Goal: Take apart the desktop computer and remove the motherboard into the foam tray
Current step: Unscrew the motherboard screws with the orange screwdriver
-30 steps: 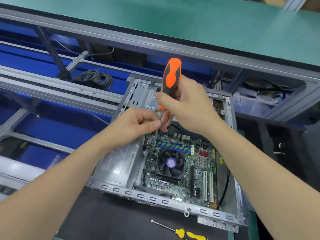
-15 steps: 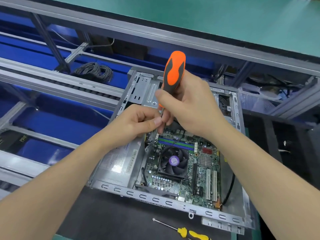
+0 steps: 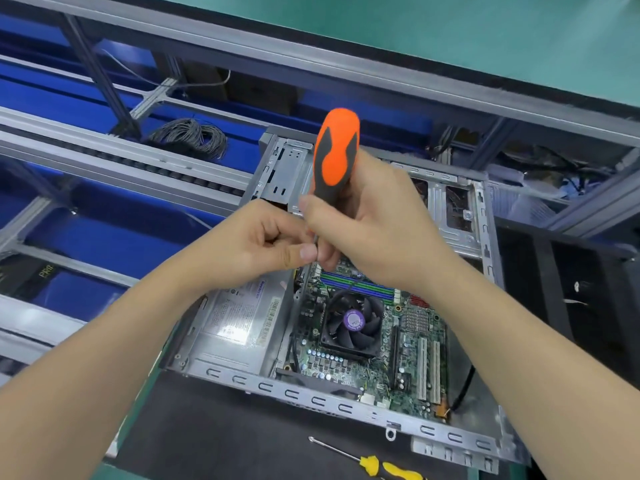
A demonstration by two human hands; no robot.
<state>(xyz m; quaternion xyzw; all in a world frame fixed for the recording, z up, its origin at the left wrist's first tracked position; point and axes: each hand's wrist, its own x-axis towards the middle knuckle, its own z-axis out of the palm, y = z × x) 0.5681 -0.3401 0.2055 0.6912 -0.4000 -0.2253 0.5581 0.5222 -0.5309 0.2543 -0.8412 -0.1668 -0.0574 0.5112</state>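
Right hand (image 3: 377, 233) grips orange screwdriver (image 3: 334, 157); left hand (image 3: 252, 244) pinches its shaft above motherboard (image 3: 391, 344).

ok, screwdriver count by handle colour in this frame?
orange screwdriver: 1, gripped by the right hand
yellow screwdriver: 1, lying on the black mat
Total: 2

Bare left hand (image 3: 256, 244) and right hand (image 3: 377, 233), bare forearms (image 3: 104, 358), short fingernails (image 3: 306, 252)

Single head-worn wide-angle view, steeply downward, close above the open computer case (image 3: 311, 400).
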